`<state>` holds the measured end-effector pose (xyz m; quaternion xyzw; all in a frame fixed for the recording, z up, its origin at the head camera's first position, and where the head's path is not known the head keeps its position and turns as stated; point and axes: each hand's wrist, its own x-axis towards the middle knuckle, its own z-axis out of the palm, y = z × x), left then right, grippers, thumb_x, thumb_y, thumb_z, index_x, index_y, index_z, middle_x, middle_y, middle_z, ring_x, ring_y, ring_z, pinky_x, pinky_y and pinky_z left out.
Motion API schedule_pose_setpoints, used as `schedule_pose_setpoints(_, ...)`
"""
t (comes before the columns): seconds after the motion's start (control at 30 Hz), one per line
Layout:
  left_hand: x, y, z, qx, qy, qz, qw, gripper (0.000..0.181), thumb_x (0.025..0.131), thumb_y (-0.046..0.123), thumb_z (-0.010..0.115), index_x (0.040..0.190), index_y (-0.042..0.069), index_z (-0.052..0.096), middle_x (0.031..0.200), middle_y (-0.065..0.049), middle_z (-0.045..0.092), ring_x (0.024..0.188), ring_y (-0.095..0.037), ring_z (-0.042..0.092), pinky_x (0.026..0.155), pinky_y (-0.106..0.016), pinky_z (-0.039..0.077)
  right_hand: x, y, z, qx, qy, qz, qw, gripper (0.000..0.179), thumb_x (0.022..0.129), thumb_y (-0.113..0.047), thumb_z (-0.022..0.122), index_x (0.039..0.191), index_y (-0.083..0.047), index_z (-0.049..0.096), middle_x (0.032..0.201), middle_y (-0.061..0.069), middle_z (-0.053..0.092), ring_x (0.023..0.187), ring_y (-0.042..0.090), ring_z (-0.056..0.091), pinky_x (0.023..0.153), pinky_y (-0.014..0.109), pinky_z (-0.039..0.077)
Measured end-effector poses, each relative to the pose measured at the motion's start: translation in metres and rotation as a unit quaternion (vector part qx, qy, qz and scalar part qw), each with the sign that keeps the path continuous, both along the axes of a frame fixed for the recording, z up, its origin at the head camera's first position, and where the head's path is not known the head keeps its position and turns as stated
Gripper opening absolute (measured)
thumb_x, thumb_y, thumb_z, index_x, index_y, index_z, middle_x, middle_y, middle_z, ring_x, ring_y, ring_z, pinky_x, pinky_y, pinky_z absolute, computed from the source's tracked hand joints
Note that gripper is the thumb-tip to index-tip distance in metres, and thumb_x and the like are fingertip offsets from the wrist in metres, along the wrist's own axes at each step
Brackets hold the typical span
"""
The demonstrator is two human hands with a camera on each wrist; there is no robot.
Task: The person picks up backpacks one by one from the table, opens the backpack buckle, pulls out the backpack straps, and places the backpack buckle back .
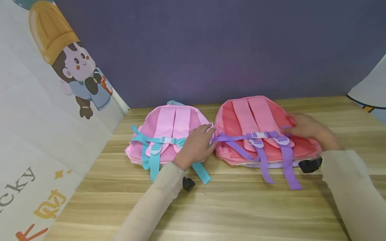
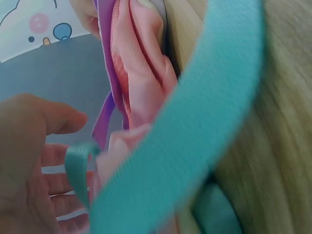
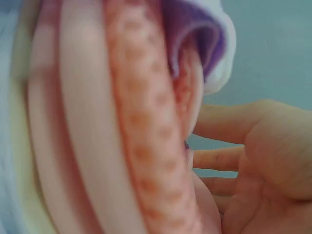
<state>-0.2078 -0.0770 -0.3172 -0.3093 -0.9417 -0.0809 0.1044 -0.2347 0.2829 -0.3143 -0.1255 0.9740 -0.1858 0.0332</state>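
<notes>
Two small backpacks lie side by side with their straps facing up. In the head view, my left hand (image 1: 196, 144) rests over the right side of the light pink backpack (image 1: 165, 120), which has turquoise straps (image 1: 155, 164). Its thumb and fingers are spread beside a turquoise strap loop (image 2: 75, 168) in the left wrist view. At the right edge of the coral backpack (image 1: 230, 117) is my right hand (image 1: 309, 129), its fingers fairly straight. The right wrist view shows its thumb against the bag's side and fingers partly behind it. Purple straps (image 1: 287, 164) with white buckles (image 1: 259, 135) cross the coral bag.
The backpacks lie on a wood-grain table (image 1: 241, 207). A dark panel (image 1: 226, 50) rises behind them. To the left stands a white wall (image 1: 27, 100) with a cartoon figure. Loose strap ends hang toward the table's front.
</notes>
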Motion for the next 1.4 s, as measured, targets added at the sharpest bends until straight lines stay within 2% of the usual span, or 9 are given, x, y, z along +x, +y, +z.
schedule_pose_setpoints(0.1, -0.001, -0.001, 0.0, 0.002, -0.007, -0.004, 1.0, 0.045, 0.094, 0.026, 0.056, 0.134, 0.006, 0.051, 0.14, -0.013, 0.05, 0.133, -0.028, 0.043, 0.11, -0.044, 0.034, -0.002, -0.012, 0.002, 0.002, 0.012, 0.015, 0.9998, 0.068, 0.086, -0.024, 0.066, 0.132, 0.018, 0.038, 0.115, 0.036, 0.056, 0.101, 0.047, 0.056, 0.09, 0.061, 0.043)
schedule_pose_setpoints(0.27, -0.002, -0.003, 0.0, -0.001, -0.015, -0.012, 0.9998, 0.046, 0.093, 0.026, 0.056, 0.133, 0.005, 0.051, 0.137, -0.012, 0.053, 0.131, -0.027, 0.045, 0.109, -0.042, 0.035, -0.005, -0.032, 0.002, 0.002, 0.025, 0.03, 0.9992, 0.063, 0.085, -0.023, 0.068, 0.127, 0.017, 0.044, 0.101, 0.029, 0.063, 0.09, 0.038, 0.059, 0.086, 0.058, 0.047)
schedule_pose_setpoints(0.5, -0.005, -0.003, -0.005, -0.012, -0.046, -0.018, 0.9987, 0.047, 0.094, 0.027, 0.055, 0.135, 0.003, 0.05, 0.137, -0.011, 0.053, 0.129, -0.026, 0.048, 0.108, -0.038, 0.037, -0.002, -0.057, -0.003, 0.023, 0.036, 0.032, 0.9986, 0.065, 0.085, -0.022, 0.066, 0.126, 0.023, 0.041, 0.118, 0.041, 0.052, 0.11, 0.052, 0.05, 0.097, 0.062, 0.039)
schedule_pose_setpoints(0.7, -0.007, -0.002, -0.011, 0.01, -0.053, -0.027, 0.9982, 0.043, 0.096, 0.03, 0.053, 0.131, 0.004, 0.053, 0.134, -0.011, 0.055, 0.127, -0.026, 0.049, 0.107, -0.038, 0.038, -0.002, -0.074, -0.002, 0.034, 0.033, 0.031, 0.9984, 0.065, 0.087, -0.022, 0.064, 0.127, 0.023, 0.04, 0.124, 0.042, 0.049, 0.119, 0.054, 0.042, 0.101, 0.062, 0.034)
schedule_pose_setpoints(0.9, -0.015, 0.005, -0.015, 0.02, -0.074, -0.06, 0.9952, 0.043, 0.098, 0.031, 0.05, 0.13, 0.003, 0.053, 0.126, -0.012, 0.059, 0.119, -0.024, 0.054, 0.104, -0.036, 0.041, 0.0, -0.084, -0.002, 0.034, 0.014, 0.017, 0.9992, 0.067, 0.089, -0.023, 0.061, 0.132, 0.021, 0.036, 0.13, 0.043, 0.041, 0.122, 0.055, 0.038, 0.101, 0.063, 0.033)
schedule_pose_setpoints(1.13, -0.024, 0.01, -0.015, 0.07, -0.112, -0.055, 0.9897, 0.038, 0.099, 0.025, 0.047, 0.128, 0.004, 0.056, 0.125, -0.012, 0.06, 0.12, -0.024, 0.054, 0.104, -0.036, 0.04, 0.0, -0.089, -0.004, 0.037, 0.0, -0.004, 0.9993, 0.067, 0.09, -0.024, 0.06, 0.134, 0.019, 0.034, 0.132, 0.043, 0.038, 0.122, 0.056, 0.037, 0.099, 0.065, 0.034)
schedule_pose_setpoints(1.3, -0.031, 0.019, -0.009, 0.084, -0.131, -0.039, 0.987, 0.038, 0.093, 0.031, 0.058, 0.123, 0.008, 0.062, 0.108, -0.008, 0.062, 0.098, -0.019, 0.056, 0.09, -0.031, 0.046, -0.002, -0.091, -0.001, 0.031, 0.004, -0.012, 0.9994, 0.067, 0.089, -0.026, 0.059, 0.134, 0.018, 0.036, 0.132, 0.042, 0.038, 0.125, 0.055, 0.034, 0.1, 0.065, 0.033)
schedule_pose_setpoints(1.4, -0.037, 0.026, -0.007, 0.113, -0.166, -0.033, 0.9791, 0.034, 0.088, 0.028, 0.066, 0.117, 0.01, 0.066, 0.094, -0.006, 0.062, 0.081, -0.014, 0.053, 0.074, -0.024, 0.045, -0.003, -0.093, -0.001, 0.037, 0.012, -0.015, 0.9991, 0.066, 0.088, -0.027, 0.06, 0.132, 0.016, 0.038, 0.133, 0.041, 0.039, 0.124, 0.054, 0.035, 0.098, 0.064, 0.035)
